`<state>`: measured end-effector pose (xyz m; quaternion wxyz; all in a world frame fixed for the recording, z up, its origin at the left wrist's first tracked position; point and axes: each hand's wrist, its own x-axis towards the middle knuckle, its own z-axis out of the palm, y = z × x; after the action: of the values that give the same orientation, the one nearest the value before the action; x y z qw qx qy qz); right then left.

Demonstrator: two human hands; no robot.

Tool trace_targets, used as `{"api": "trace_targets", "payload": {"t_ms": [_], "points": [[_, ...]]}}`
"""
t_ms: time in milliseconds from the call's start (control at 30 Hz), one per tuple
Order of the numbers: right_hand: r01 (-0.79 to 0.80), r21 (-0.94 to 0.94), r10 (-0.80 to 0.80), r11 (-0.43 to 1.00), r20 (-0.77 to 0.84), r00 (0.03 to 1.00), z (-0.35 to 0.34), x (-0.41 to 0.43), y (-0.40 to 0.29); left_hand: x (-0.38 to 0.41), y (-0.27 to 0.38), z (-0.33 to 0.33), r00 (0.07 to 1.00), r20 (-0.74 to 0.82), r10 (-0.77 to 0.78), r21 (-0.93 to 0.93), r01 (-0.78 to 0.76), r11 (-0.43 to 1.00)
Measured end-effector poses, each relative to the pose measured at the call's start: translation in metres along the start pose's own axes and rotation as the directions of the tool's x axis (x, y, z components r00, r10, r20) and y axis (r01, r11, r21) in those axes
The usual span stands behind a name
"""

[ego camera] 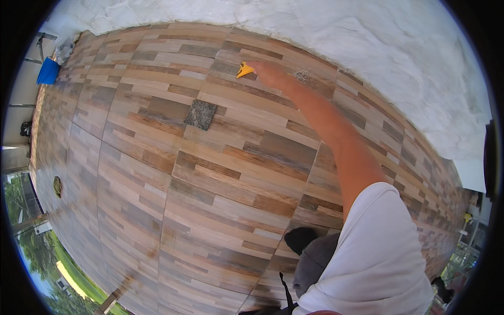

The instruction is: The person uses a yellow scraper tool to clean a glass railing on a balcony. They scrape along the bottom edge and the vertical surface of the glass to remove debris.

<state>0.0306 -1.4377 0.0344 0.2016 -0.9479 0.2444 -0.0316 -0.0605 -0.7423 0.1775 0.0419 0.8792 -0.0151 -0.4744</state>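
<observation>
My right hand (pixel 269 73) reaches out over a wood-patterned tile floor (pixel 236 165), with the bare arm stretched out from a white sleeve. It is closed around a small yellow hand tool (pixel 245 70), which looks like a plastic scraper. The tool's wide end points away from the fingers, at or close to the floor. Beside the wrist lies a small heap of pale crumbs (pixel 303 75). A dark grey speckled square (pixel 201 114), a tile piece or a pad, rests on the floor nearer to me. My left hand is out of view.
A rough white wall (pixel 334 27) borders the floor at the top. At the far left stand a blue bucket (pixel 48 71) and a clear plastic bag (pixel 65 51). A crumpled cloth (pixel 57 186) lies at the left. My bent knee (pixel 315 264) shows below the arm.
</observation>
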Motion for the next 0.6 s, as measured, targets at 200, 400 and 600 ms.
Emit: {"api": "trace_targets", "payload": {"t_ms": [200, 400, 600], "points": [[-0.156, -0.349, 0.229, 0.924, 0.179, 0.957, -0.087, -0.133, 0.095, 0.001, 0.015, 0.000, 0.999, -0.018, 0.043, -0.072, -0.044, 0.996], [-0.194, -0.158, 0.192, 0.968, -0.029, 0.981, -0.077, -0.040, 0.098, -0.006, 0.018, 0.011, 0.999, 0.007, 0.052, -0.166, -0.050, 0.985], [-0.098, -0.066, 0.097, 0.993, -0.028, 0.995, -0.039, 0.017, 0.070, -0.051, -0.012, 0.039, 0.996, 0.078, -0.046, -0.366, 0.071, 0.928]]}}
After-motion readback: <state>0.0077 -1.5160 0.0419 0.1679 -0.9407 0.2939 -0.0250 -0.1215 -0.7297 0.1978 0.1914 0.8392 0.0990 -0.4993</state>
